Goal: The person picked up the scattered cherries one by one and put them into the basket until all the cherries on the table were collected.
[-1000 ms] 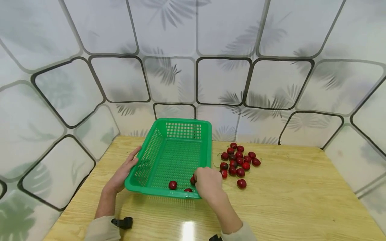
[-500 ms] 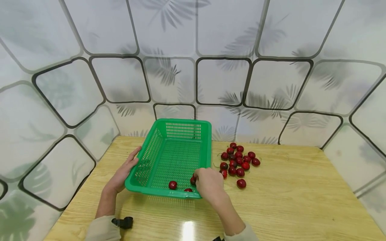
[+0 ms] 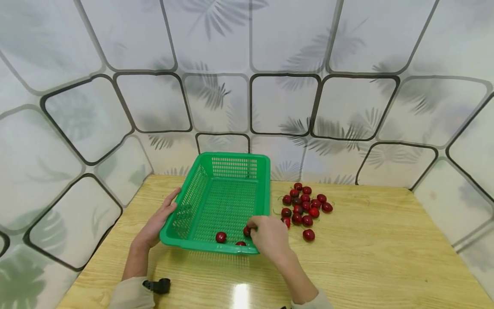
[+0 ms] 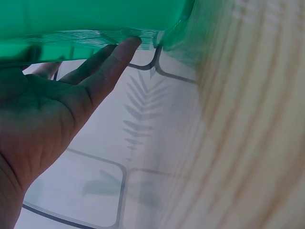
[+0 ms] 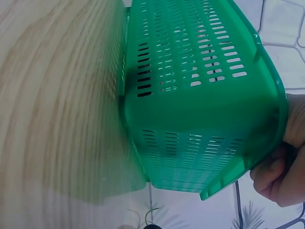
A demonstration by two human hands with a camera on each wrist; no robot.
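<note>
hanging over the green basket (image 3: 231,197) at the frame's lower centre, the right hand (image 3: 271,239) has curled fingers, though i can't tell what they pinch. the left hand (image 3: 156,224), fingers straight, merely touches the basket's left side, so a bump could slide it, setting the cherries (image 3: 221,237) inside rolling.

Our left hand (image 3: 157,221), around eight o'clock, stretches its fingers (image 4: 110,66) nearly straight toward one o'clock. Our right hand (image 3: 271,235), between five and six o'clock, bends its fingers inward, the right forearm (image 3: 291,267) slanting toward eleven o'clock.
</note>
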